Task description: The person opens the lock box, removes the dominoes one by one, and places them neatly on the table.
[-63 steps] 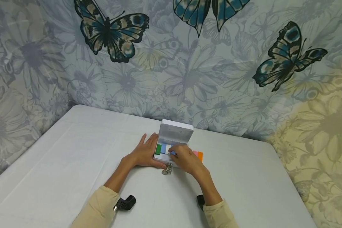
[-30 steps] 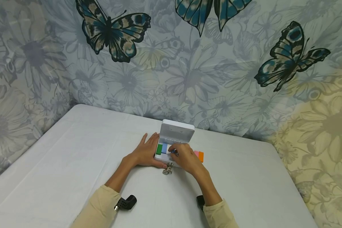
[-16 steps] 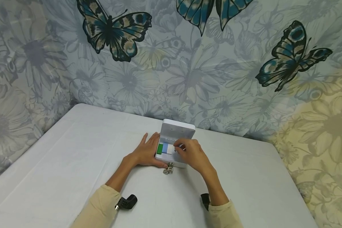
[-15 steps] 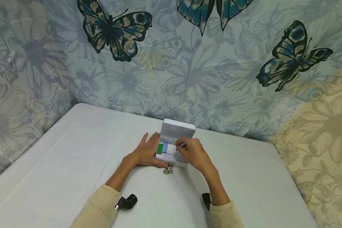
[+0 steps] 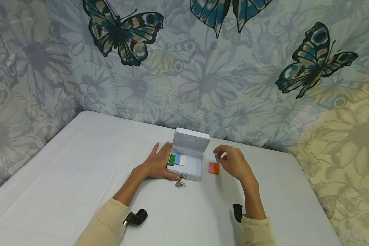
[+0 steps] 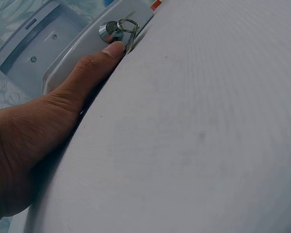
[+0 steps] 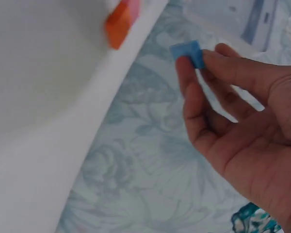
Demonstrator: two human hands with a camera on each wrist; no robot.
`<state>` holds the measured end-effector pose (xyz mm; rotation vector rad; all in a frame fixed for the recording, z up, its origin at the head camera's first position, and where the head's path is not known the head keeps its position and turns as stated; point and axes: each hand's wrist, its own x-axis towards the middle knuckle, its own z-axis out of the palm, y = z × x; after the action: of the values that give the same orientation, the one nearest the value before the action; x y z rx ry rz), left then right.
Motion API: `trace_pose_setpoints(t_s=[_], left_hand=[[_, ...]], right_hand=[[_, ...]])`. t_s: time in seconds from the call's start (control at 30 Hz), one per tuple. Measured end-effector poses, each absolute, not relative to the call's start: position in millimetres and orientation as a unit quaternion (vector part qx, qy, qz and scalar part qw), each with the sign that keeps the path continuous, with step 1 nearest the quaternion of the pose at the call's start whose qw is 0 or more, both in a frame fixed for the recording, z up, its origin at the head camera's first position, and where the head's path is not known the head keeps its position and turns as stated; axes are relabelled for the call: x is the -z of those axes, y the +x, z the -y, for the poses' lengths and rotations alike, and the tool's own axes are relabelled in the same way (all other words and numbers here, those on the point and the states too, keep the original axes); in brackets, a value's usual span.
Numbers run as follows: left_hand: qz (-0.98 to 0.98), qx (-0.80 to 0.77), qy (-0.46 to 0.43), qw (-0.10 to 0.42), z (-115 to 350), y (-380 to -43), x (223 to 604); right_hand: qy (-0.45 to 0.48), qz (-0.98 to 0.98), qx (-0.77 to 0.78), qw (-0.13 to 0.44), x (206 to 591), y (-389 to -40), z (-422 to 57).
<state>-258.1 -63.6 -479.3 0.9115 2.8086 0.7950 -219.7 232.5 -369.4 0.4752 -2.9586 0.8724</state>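
A small white metal box (image 5: 195, 168) stands on the table with its lid raised. Inside, at its left end, a green block (image 5: 171, 160), a light blue block (image 5: 177, 159) and a white block (image 5: 182, 160) sit side by side. My left hand (image 5: 158, 164) rests against the box's left side, fingers straight, thumb along the front near the lock. Right of the box, my right hand (image 5: 232, 162) pinches a small blue block (image 7: 186, 50) between thumb and fingertips, above the table. Just below it, a pink block (image 5: 211, 167) and an orange block (image 5: 216, 168) lie together.
Keys on a ring (image 5: 181, 183) hang from the lock (image 6: 110, 32) at the box's front. A white cloth covers the table (image 5: 89, 153). A patterned wall covering (image 5: 206, 85) rises behind the table's far edge, close behind the lid.
My right hand has taken the blue block out of the box and carried it to the right, uncovering the box's right part and the pink and orange blocks. My left hand stays put.
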Motion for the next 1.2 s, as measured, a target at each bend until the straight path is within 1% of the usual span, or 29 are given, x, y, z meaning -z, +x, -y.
trace_pose_setpoints(t_s=[0.17,0.33,0.57,0.67,0.83,0.93,1.2], left_hand=[[-0.916,-0.263,0.298,0.045,64,-258,480],[-0.917,-0.262,0.297,0.046,64,-259,481],[-0.918,-0.260,0.296,0.048,64,-259,482],[-0.918,-0.259,0.295,0.049,64,-259,481],[-0.917,-0.262,0.296,0.050,64,-259,480],[-0.917,-0.261,0.296,0.050,64,-259,480],[-0.917,-0.259,0.299,0.043,64,-260,481]], right_hand=[[0.107,0.968,-0.224,-0.033,380,-224,-244],[0.067,0.973,-0.201,-0.096,389,-227,-246],[0.084,0.968,-0.199,-0.132,390,-228,-252],[0.080,0.968,-0.197,-0.136,389,-227,-254],[0.057,0.975,-0.179,-0.118,391,-230,-254],[0.051,0.977,-0.167,-0.124,395,-231,-252],[0.085,0.975,-0.162,-0.122,398,-230,-244]])
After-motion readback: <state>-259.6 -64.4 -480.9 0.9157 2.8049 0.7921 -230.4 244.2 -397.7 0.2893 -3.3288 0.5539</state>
